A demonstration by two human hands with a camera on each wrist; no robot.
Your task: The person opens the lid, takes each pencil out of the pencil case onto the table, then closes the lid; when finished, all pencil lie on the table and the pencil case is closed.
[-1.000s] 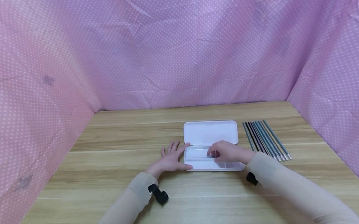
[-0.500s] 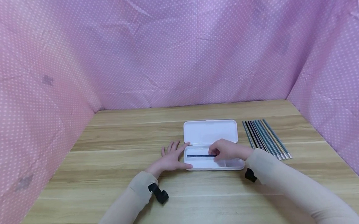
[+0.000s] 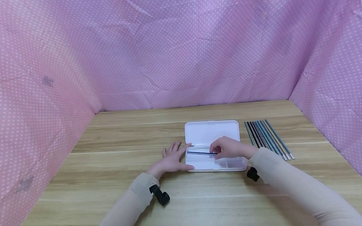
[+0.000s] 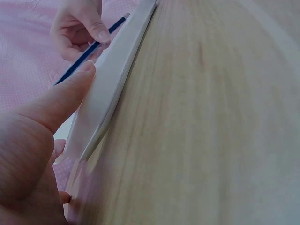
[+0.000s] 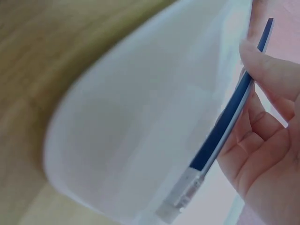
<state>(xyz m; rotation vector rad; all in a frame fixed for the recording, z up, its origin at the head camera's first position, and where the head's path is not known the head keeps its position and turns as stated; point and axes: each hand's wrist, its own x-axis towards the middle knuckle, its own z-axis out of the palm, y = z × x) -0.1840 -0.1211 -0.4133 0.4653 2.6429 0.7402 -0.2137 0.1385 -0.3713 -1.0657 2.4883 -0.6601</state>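
Note:
An open white pencil case (image 3: 212, 133) lies on the wooden table, lid flat behind its tray. My right hand (image 3: 226, 148) pinches a dark blue pencil (image 3: 201, 153) and holds it lengthwise just over the tray. The right wrist view shows that pencil (image 5: 225, 124) between thumb and fingers, its metal ferrule end low, beside the white case (image 5: 140, 122). My left hand (image 3: 174, 158) rests flat on the table with straight fingers touching the case's left end; in the left wrist view its thumb (image 4: 56, 101) presses the case wall (image 4: 112, 84).
A row of several pencils (image 3: 268, 139) lies on the table right of the case. Pink dotted cloth walls (image 3: 178, 49) enclose the table on three sides. Black wrist camera mounts (image 3: 159, 195) sit at both cuffs.
The right hand has lifted slightly and moved back over the tray, bringing the dark pencil into plain view. The left hand has stayed put.

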